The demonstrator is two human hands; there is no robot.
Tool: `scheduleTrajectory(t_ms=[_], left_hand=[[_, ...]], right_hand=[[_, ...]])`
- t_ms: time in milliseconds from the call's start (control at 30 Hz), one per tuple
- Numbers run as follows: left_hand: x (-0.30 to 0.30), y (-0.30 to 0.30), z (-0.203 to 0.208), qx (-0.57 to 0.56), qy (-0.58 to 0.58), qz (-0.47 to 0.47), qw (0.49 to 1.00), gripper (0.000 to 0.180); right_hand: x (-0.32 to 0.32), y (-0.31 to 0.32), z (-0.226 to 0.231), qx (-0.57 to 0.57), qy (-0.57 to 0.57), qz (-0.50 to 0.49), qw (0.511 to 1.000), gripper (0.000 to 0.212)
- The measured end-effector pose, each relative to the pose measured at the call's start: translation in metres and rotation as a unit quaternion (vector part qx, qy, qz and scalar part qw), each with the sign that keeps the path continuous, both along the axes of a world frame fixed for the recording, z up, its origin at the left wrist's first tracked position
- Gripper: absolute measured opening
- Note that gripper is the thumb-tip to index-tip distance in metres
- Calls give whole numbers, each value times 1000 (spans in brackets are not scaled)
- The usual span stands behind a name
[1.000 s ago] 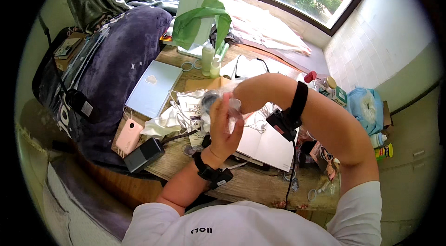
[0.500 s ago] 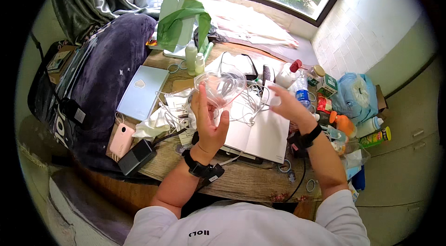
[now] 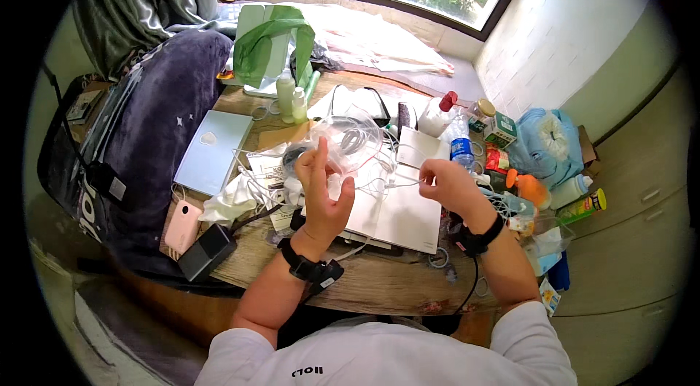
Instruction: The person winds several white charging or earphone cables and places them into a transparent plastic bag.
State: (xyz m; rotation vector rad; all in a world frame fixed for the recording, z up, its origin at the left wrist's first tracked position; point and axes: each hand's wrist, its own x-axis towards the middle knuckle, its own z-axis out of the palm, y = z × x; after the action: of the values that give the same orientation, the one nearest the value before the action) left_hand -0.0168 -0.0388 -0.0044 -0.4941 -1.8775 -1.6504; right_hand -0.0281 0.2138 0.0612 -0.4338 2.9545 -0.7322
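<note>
A clear plastic bag (image 3: 350, 142) containing coiled white cable is held above the middle of the wooden desk (image 3: 379, 284), directly over the open white notebook (image 3: 397, 207). A thin white cable (image 3: 390, 183) runs out of the bag toward the right.

The left hand (image 3: 321, 193) is raised with the palm facing the person. Its fingers are extended and spread behind the bag's lower left edge, touching the plastic; whether they actually pinch it cannot be determined. The right hand (image 3: 445, 182) is closed, with thumb and fingertips pinched together on the white cable at the right of the bag. Both wrists carry black bands.

Left of the notebook lie a crumpled white cloth (image 3: 230, 200), a pale blue laptop (image 3: 211, 151), a pink phone (image 3: 182, 225) and a black box (image 3: 208, 251). Behind the bag stand two small green bottles (image 3: 292, 98) and a green bag (image 3: 273, 43). At the right edge of the desk stands a clear water bottle (image 3: 461, 145), next to a blue plastic bag (image 3: 547, 142).
</note>
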Motion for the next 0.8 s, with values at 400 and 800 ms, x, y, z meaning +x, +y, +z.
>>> scheduleTrajectory(t_ms=[400,800], left_hand=[[4,4,1,-19,32,-2,999,58],[9,22,16,-51,34,-157,986,29]], right_hand=[[46,51,71,-429,138,-99,887,7],[34,39,57,-839,8,89,536,9]])
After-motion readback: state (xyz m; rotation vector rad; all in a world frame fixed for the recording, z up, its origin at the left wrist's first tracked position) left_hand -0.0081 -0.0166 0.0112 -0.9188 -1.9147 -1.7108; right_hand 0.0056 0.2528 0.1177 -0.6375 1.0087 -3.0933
